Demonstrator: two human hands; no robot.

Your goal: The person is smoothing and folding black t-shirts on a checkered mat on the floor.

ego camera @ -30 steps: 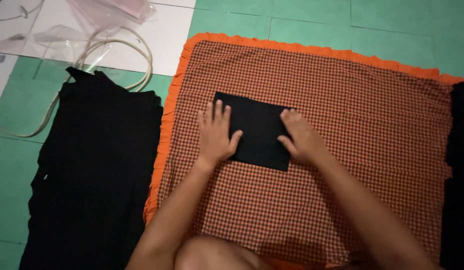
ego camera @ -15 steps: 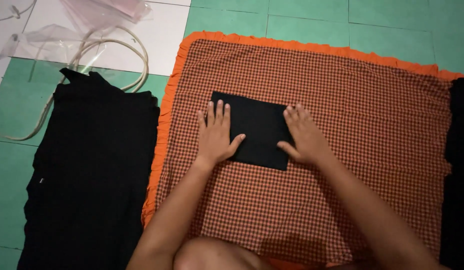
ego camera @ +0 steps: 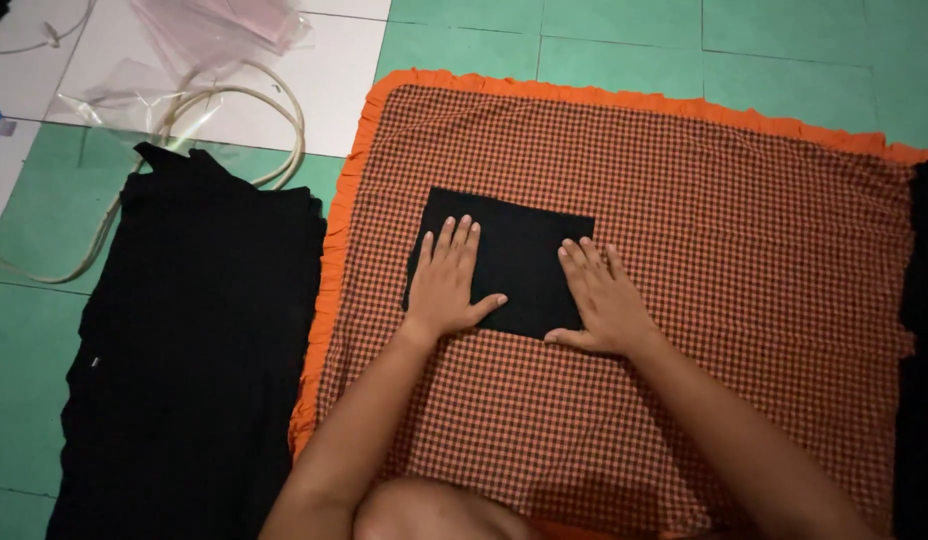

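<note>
folded black cloth (ego camera: 514,255) is laid near the middle of the checked mat (ego camera: 744,300) on the floor. left hand (ego camera: 446,275) and right hand (ego camera: 602,295) are pressed flat on it, fingers spread, nothing gripped. step judged: flattening the fold. black pile (ego camera: 194,340) is noted beyond the mat's left edge.

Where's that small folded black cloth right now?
In the head view, the folded black cloth lies mid-frame on the checked mat, flat under the left hand and right hand.
</note>
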